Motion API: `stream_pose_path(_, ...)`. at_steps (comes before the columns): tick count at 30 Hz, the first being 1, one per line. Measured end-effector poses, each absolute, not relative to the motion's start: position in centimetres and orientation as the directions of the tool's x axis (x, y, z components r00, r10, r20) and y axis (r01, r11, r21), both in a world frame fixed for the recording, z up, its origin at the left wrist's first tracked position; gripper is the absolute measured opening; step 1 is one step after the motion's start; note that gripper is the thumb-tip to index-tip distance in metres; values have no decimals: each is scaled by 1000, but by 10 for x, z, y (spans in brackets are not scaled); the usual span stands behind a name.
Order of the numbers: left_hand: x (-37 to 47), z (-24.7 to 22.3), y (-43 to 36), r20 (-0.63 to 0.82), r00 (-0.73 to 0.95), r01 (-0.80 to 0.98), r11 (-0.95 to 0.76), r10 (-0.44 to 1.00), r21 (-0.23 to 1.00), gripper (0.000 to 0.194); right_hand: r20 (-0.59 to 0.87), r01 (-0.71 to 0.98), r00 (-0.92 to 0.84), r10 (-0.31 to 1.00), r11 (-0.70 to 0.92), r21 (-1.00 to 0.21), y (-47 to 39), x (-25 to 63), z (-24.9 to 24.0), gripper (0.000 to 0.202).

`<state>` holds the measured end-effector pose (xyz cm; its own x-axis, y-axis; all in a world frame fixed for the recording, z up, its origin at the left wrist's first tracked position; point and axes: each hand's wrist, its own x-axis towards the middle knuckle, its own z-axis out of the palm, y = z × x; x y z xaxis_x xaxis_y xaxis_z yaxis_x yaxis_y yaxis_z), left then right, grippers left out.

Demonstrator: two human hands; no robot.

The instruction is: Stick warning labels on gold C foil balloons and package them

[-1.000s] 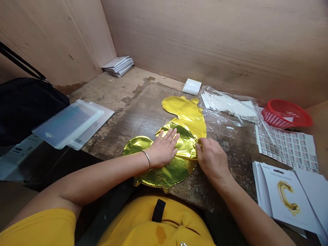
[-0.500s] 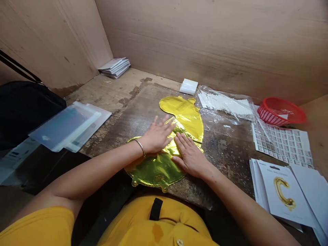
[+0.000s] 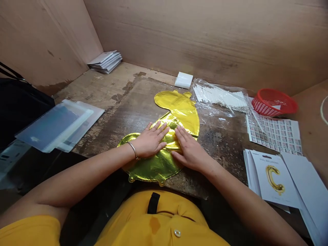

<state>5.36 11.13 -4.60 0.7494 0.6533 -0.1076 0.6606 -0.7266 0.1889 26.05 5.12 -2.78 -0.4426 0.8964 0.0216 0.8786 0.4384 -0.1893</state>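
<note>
A flat, uninflated gold foil balloon (image 3: 188, 116) in a curved C shape lies on the worn wooden table (image 3: 128, 116) in front of me. Its lower end, with small tabs, reaches over the table's near edge. Fingers spread, my left hand (image 3: 150, 140) rests flat on the middle of the foil. My right hand (image 3: 189, 148) lies just to the right of it, palm down with the fingers stretched out, pressing on the foil. Neither hand grips anything. Creases cross the foil between the two hands, and parts of it are hidden beneath them.
White cards (image 3: 274, 177) picturing a gold C lie at right, below a label sheet (image 3: 279, 136) and a red basket (image 3: 274, 102). Behind the balloon are a bag of white sticks (image 3: 220, 97) and a white packet (image 3: 183, 80). Clear plastic sleeves (image 3: 58, 124) and stacked booklets (image 3: 105, 62) lie left.
My left hand has shifted slightly toward me on the foil, its fingers now flat. My right hand stays pressed down. The whole view has shifted a little.
</note>
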Motion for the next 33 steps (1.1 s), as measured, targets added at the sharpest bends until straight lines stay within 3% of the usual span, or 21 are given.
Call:
stream_pose_path(6, 51, -48, 118, -119, 755, 654, -731, 644, 195, 62, 25, 815, -572, 820, 572, -97, 40, 275, -17, 43)
stream_pose_path(9, 51, -42, 115, -92, 757, 652, -737, 647, 175, 61, 75, 836, -542, 837, 546, -54, 30, 270, -20, 33)
stream_pose_path(13, 51, -27, 92, 208, 711, 658, -740, 672, 140, 52, 76, 921, -387, 919, 382, 82, 6, 247, -10, 28)
stream_pose_path(16, 50, -25, 68, 301, 789, 522, -842, 536, 132, 30, 24, 948, -300, 954, 295, 123, -13, 226, 1, 29)
stream_pose_path(19, 45, -34, 53, 237, 877, 394, -908, 418, 143, 19, -30, 942, -334, 942, 335, 4, -24, 217, 7, 30)
stream_pose_path(24, 21, -45, 46, 297, 839, 389, -884, 457, 260, 17, -30, 808, -493, 870, 444, -387, -29, 252, -3, 52)
stream_pose_path(28, 6, -47, 43, 369, 805, 321, -864, 465, 388, 17, -104, 772, -511, 854, 402, -491, -27, 281, -20, 56)
stream_pose_path(33, 3, -47, 44, 329, 765, 354, -788, 554, 503, 17, -64, 743, -450, 891, 334, -580, -31, 278, -33, 63)
